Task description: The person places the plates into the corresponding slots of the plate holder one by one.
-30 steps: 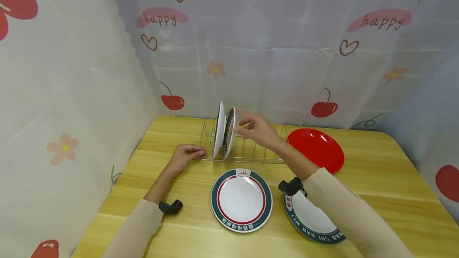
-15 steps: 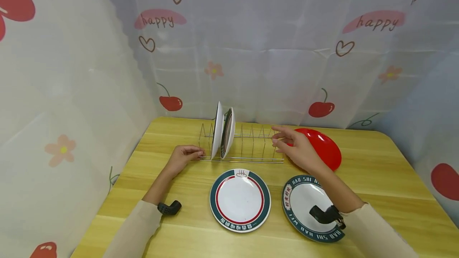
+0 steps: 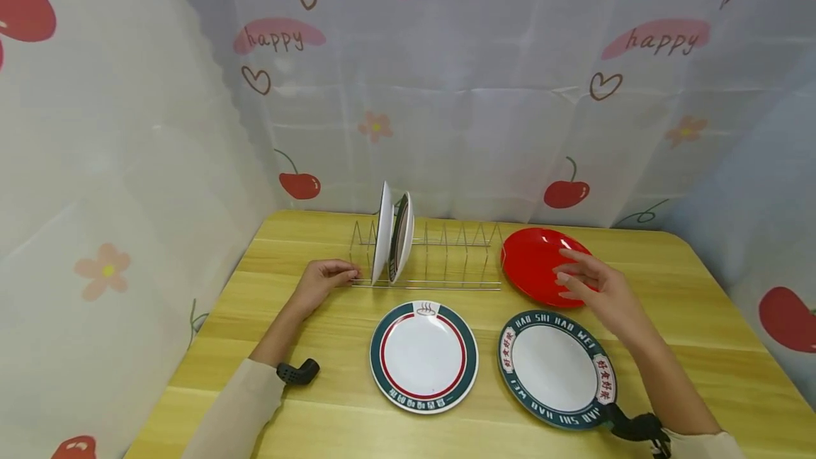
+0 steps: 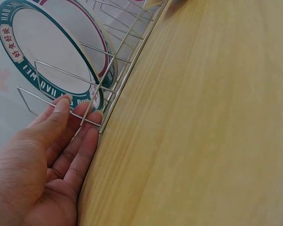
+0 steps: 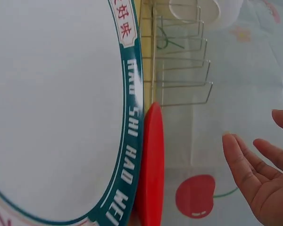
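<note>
A: Your wire rack [image 3: 446,281] stands at the back of the wooden table [image 3: 338,409]. What do you have in it?

B: Two plates on edge, near the left end. The outer plate [image 3: 383,232] comes first, and the inner plate [image 3: 406,236] sits just to its right. Both turn their patterned faces to your left: the outer one has green rim lettering, the inner one a red ring.

A: And your left hand [image 3: 323,282]?

B: You pinch the rack's left end with it, thumb and fingers closed around the wires at the front corner.

A: Your right hand [image 3: 602,296] has hold of nothing, then?

B: Right, your fingers are spread loosely. From the head, you hold them over the right edge of the red plate [image 3: 535,268], which lies just beside the rack's right end; the right wrist view shows a gap between.

A: What lies in front of you?

B: The red-ringed plate [image 3: 423,360], flat before the rack, and the lettered plate [image 3: 554,367] near it on the right, closer to you than the red one.
</note>
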Action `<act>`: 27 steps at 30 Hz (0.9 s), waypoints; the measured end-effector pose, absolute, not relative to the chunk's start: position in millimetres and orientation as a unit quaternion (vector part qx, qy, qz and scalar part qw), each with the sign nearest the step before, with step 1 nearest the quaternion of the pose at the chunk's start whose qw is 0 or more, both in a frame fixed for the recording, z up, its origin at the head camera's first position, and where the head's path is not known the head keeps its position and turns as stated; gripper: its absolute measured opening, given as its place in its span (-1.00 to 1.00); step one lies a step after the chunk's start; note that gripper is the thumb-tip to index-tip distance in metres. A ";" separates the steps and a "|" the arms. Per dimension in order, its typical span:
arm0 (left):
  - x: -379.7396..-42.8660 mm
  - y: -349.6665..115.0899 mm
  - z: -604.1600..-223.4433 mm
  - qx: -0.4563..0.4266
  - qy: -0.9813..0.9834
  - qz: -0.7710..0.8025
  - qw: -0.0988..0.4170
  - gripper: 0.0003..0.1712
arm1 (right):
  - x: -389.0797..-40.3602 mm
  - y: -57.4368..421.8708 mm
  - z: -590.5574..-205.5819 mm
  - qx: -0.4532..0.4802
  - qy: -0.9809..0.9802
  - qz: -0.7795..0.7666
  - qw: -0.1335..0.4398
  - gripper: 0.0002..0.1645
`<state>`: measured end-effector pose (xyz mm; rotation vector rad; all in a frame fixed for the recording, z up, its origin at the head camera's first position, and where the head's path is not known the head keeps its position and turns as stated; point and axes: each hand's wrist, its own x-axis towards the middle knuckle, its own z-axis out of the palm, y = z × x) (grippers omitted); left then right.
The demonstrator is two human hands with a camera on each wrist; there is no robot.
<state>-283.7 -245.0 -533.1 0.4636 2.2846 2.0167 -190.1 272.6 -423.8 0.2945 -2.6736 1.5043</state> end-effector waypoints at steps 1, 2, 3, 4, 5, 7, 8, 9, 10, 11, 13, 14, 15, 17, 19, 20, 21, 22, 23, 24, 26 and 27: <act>-283.5 -245.2 -533.7 0.150 0.739 0.656 0.031 -0.77 | -187.8 278.8 -426.5 0.089 -0.868 0.487 0.030 -0.29; -283.3 -245.4 -534.6 0.150 0.738 0.657 0.032 -0.76 | -185.5 285.1 -429.5 0.084 -0.868 0.488 0.030 -0.29; -283.1 -245.5 -535.2 0.150 0.737 0.658 0.033 -0.76 | -182.8 290.7 -432.5 0.077 -0.868 0.490 0.030 -0.28; -283.1 -245.7 -536.0 0.150 0.736 0.659 0.034 -0.76 | -179.9 295.8 -435.8 0.070 -0.868 0.491 0.029 -0.27; -283.1 -245.8 -536.5 0.150 0.736 0.659 0.035 -0.76 | -176.4 300.3 -438.9 0.062 -0.868 0.492 0.026 -0.26; -282.6 -245.9 -536.4 0.148 0.737 0.659 0.035 -0.77 | -169.0 307.9 -445.0 0.047 -0.869 0.491 0.023 -0.25; -282.6 -246.1 -536.4 0.147 0.737 0.658 0.035 -0.77 | -164.9 310.9 -447.3 0.037 -0.870 0.491 0.021 -0.24; -282.7 -246.4 -536.5 0.148 0.738 0.658 0.035 -0.77 | -160.8 313.4 -449.4 0.026 -0.872 0.488 0.021 -0.24; -282.5 -246.5 -536.5 0.148 0.738 0.658 0.036 -0.77 | -156.7 315.9 -451.4 0.014 -0.876 0.483 0.020 -0.24; -282.3 -246.5 -536.4 0.148 0.737 0.659 0.036 -0.77 | -152.9 318.5 -453.4 0.002 -0.878 0.478 0.019 -0.25; -281.7 -246.6 -536.1 0.149 0.735 0.660 0.035 -0.76 | -146.5 323.4 -457.4 -0.024 -0.882 0.470 0.010 -0.24; -281.6 -246.8 -536.2 0.150 0.735 0.660 0.034 -0.76 | -143.9 326.0 -459.2 -0.035 -0.884 0.466 0.001 -0.24; -281.5 -247.1 -536.3 0.151 0.735 0.661 0.033 -0.76 | -141.8 328.3 -461.1 -0.045 -0.886 0.461 -0.009 -0.24; -281.2 -247.5 -536.0 0.151 0.735 0.660 0.030 -0.76 | -138.7 332.1 -464.5 -0.058 -0.891 0.449 -0.034 -0.22; -281.0 -247.9 -535.8 0.150 0.737 0.659 0.027 -0.77 | -137.3 334.0 -467.2 -0.059 -0.892 0.444 -0.062 -0.19; -281.0 -248.1 -535.8 0.149 0.738 0.658 0.026 -0.77 | -136.9 334.3 -468.4 -0.059 -0.891 0.443 -0.077 -0.16; -281.1 -248.1 -535.6 0.149 0.739 0.657 0.027 -0.77 | -137.1 334.3 -469.3 -0.058 -0.893 0.437 -0.091 -0.12; -281.3 -247.9 -535.3 0.148 0.739 0.657 0.027 -0.77 | -137.2 334.1 -470.4 -0.058 -0.892 0.436 -0.106 -0.08; -281.3 -247.8 -534.5 0.149 0.740 0.656 0.028 -0.76 | -137.4 333.6 -471.4 -0.059 -0.889 0.439 -0.120 -0.05; -281.7 -247.5 -534.1 0.149 0.740 0.655 0.029 -0.76 | -137.5 333.1 -472.5 -0.061 -0.885 0.442 -0.132 -0.02; -282.2 -246.8 -532.4 0.149 0.740 0.655 0.030 -0.76 | -137.4 332.1 -474.1 -0.066 -0.881 0.443 -0.153 0.04; -282.9 -246.5 -532.0 0.150 0.741 0.654 0.031 -0.76 | -137.2 331.8 -474.8 -0.067 -0.879 0.444 -0.161 0.05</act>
